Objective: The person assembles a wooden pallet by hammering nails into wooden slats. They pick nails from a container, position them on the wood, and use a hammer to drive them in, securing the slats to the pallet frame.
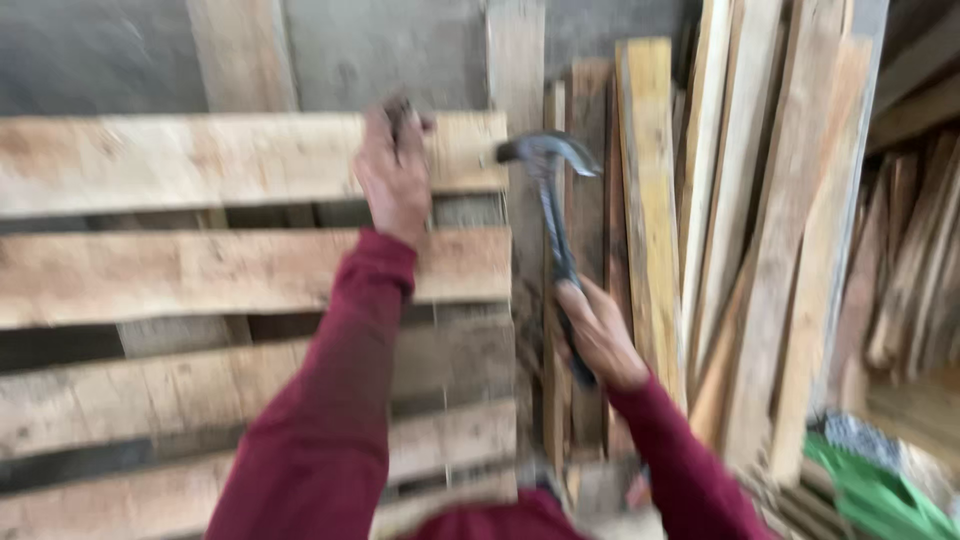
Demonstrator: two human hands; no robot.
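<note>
Standing pallet: slatted wood frame (pixel 200 270) fills left half of view, slats run horiz., gaps btwn them; frames blurred by motion.
Leaning boards: stack of planks (pixel 760 230) to the right, long axes near vertical, tilted a bit left at top.
Left hand: left hand (pixel 395 175) up at top slat (pixel 180 160) near its right end, fingers closed on smthg small & dark at the slat's upper edge; can't tell what it is, too blurred.
Right hand: right hand (pixel 600 335) w/ grip clamped round lower handle of claw hammer (pixel 555 215).
Hammer axis: handle near upright, leaning slightly left toward top; head up, sits just right of pallet's edge, face pointing left at slat end, claw curving right.
Doing it well (judgement): keep left fingers clear of the head's path, swing short & square to the wood, hold low on handle for control.
Small bits: green item (pixel 870 490) bottom right, unclear what.
</note>
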